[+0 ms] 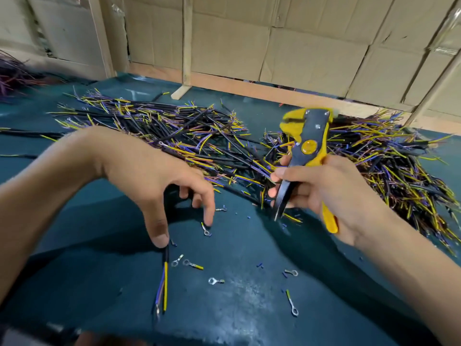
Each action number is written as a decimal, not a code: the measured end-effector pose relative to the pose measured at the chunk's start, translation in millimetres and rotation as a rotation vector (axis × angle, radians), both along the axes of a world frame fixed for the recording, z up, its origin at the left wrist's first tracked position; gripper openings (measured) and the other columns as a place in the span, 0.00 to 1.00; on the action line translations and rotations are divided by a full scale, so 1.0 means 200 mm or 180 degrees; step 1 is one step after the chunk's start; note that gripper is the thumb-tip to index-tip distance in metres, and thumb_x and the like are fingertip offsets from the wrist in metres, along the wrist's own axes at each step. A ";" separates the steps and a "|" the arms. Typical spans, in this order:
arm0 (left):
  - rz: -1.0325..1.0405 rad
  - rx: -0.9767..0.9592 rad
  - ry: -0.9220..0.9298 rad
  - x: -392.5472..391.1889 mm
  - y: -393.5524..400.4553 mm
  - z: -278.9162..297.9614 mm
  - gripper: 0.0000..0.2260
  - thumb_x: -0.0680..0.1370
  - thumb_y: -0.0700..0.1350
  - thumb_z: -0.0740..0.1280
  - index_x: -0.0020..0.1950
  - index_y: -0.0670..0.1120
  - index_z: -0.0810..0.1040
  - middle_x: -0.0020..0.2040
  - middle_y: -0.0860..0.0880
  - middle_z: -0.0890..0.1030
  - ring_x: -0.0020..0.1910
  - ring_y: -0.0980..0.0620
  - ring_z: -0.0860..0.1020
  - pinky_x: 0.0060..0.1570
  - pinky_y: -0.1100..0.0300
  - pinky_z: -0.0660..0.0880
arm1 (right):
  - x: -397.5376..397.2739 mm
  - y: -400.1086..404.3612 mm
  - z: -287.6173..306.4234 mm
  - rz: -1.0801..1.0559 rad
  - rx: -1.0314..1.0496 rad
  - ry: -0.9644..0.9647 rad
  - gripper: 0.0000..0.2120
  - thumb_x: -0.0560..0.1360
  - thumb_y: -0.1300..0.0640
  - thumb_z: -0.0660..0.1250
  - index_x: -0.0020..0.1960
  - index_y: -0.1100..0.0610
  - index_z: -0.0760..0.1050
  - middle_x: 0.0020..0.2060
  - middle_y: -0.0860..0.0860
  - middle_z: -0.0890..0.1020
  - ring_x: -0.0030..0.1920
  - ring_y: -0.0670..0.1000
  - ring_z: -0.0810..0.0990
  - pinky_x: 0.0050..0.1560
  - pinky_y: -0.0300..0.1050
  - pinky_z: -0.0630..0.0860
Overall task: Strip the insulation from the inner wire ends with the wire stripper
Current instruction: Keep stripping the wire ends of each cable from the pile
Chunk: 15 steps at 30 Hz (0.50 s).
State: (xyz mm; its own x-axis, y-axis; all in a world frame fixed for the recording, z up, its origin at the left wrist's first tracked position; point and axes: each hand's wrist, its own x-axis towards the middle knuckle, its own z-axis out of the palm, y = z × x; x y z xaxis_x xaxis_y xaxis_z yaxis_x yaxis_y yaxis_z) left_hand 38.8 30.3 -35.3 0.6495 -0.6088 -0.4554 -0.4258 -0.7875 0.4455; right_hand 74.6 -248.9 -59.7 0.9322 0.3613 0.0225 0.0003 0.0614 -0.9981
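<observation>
Your left hand (149, 176) hangs fingers-down, spread loosely, thumb tip on the cable (163, 275), which lies on the mat (237, 308), long axis toward you, inner wires nearest. Your right hand (321, 191) grips the stripper (303, 148) upright, head up, tilted left, above the mat.

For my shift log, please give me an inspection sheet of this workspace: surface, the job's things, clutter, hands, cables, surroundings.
Surface: dark teal table cover, scuffed near the front.
Job's things: yellow and black wire stripper; one cable with bared inner wires lying on the cover.
Clutter: loose ring terminals and small blue insulation bits scattered at the front.
Hands: right hand grips the wire stripper, raised above the cover; left hand reaches down, thumb tip at the cable's black sheath, grip not clear.
Cables: big pile of cut cables across the middle and right.
Surroundings: cardboard panels and wooden battens behind.
</observation>
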 end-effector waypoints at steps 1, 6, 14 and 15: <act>-0.0040 -0.0051 -0.0033 0.01 -0.01 -0.01 0.24 0.58 0.61 0.81 0.51 0.72 0.79 0.48 0.68 0.74 0.50 0.63 0.73 0.47 0.71 0.69 | 0.00 0.00 -0.01 0.0029 0.0004 0.0180 0.07 0.75 0.69 0.69 0.51 0.61 0.77 0.38 0.59 0.83 0.37 0.62 0.84 0.41 0.56 0.83; 0.0143 -0.0354 -0.0138 0.01 -0.02 -0.01 0.05 0.71 0.52 0.78 0.43 0.58 0.84 0.41 0.57 0.83 0.42 0.54 0.79 0.43 0.61 0.75 | 0.03 -0.01 0.00 -0.0075 0.0143 0.0644 0.03 0.77 0.66 0.67 0.48 0.61 0.78 0.38 0.57 0.82 0.37 0.60 0.84 0.44 0.58 0.84; 0.0130 -0.0208 -0.0159 0.00 -0.05 -0.03 0.14 0.64 0.58 0.81 0.46 0.63 0.82 0.43 0.61 0.81 0.45 0.59 0.75 0.49 0.61 0.76 | 0.05 -0.03 0.01 -0.0077 0.0048 0.0784 0.01 0.77 0.64 0.68 0.47 0.61 0.78 0.40 0.58 0.83 0.38 0.59 0.84 0.45 0.55 0.84; 0.0091 -0.0248 -0.0206 0.00 -0.06 -0.03 0.11 0.67 0.55 0.81 0.45 0.61 0.83 0.43 0.60 0.81 0.45 0.58 0.76 0.49 0.59 0.76 | 0.05 -0.03 0.01 -0.0036 -0.0003 0.0831 0.01 0.77 0.63 0.68 0.47 0.61 0.78 0.41 0.59 0.83 0.38 0.59 0.84 0.44 0.56 0.84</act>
